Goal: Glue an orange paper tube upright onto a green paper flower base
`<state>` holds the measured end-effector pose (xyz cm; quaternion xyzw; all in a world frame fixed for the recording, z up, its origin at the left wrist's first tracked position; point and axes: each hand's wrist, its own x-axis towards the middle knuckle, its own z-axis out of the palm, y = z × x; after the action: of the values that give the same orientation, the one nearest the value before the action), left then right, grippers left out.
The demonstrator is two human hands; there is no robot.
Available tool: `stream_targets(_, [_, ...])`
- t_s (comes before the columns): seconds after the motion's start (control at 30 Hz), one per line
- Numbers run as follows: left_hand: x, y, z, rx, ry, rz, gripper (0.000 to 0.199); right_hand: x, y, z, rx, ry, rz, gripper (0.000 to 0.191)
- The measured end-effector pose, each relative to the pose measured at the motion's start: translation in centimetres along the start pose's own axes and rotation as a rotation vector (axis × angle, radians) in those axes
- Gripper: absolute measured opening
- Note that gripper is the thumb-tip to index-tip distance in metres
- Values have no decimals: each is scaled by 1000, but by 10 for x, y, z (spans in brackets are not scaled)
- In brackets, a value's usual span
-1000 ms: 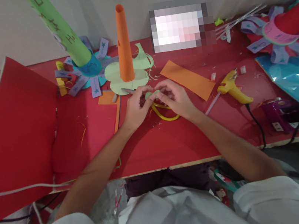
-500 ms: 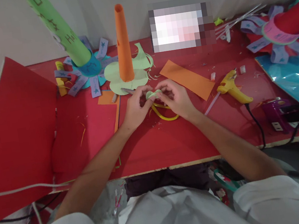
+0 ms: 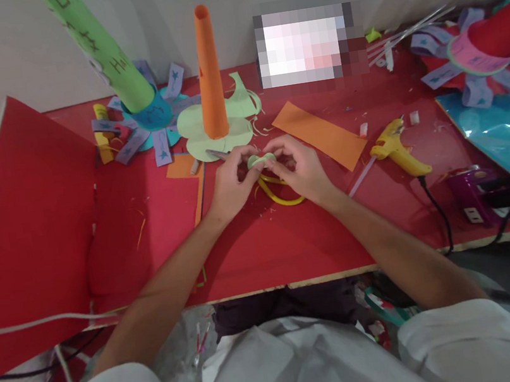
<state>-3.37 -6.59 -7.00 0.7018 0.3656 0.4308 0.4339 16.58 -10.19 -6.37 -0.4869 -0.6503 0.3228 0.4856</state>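
Note:
Between my two hands is a small pale green paper piece (image 3: 261,162), curled at its ends. My left hand (image 3: 233,178) pinches its left side with thumb and fingers. At the right side, my right hand (image 3: 302,168) pinches it the same way. Yellow-handled scissors (image 3: 280,200) lie on the table under my hands, their blades pointing to the far left. Just beyond stands an orange paper cone (image 3: 209,76) on a pale green flower-shaped paper base (image 3: 190,127), with a cut green strip beside it.
An orange paper rectangle (image 3: 321,136) and a yellow glue gun (image 3: 397,147) lie to the right, near a purple power box (image 3: 474,200). A green paper tube (image 3: 113,59) stands far left, and a red board (image 3: 27,238) rises at the left. Blue foil (image 3: 504,128) lies at the right.
My fingers have shifted very slightly around the pale green paper piece, which shows a little more curled. Everything else on the table stays where it was.

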Motion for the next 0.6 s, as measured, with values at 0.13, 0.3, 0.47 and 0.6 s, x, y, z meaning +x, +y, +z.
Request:
stream_targets(0.13, [-1,1,-1,12,-1,-4,39,1,0,0,-19,12,8,44])
stream_targets(0.3, [0,2,-1,38,-4,-1,45,1,-2,0,-26,14,12,46])
stream_targets(0.47, [0,2,-1,28,-8,11,47,1,-5,-1,-19,2,18,46])
stream_targets(0.6, [-1,2,-1,29,-12,-7,50,1,-5,-1,-32,3,13,47])
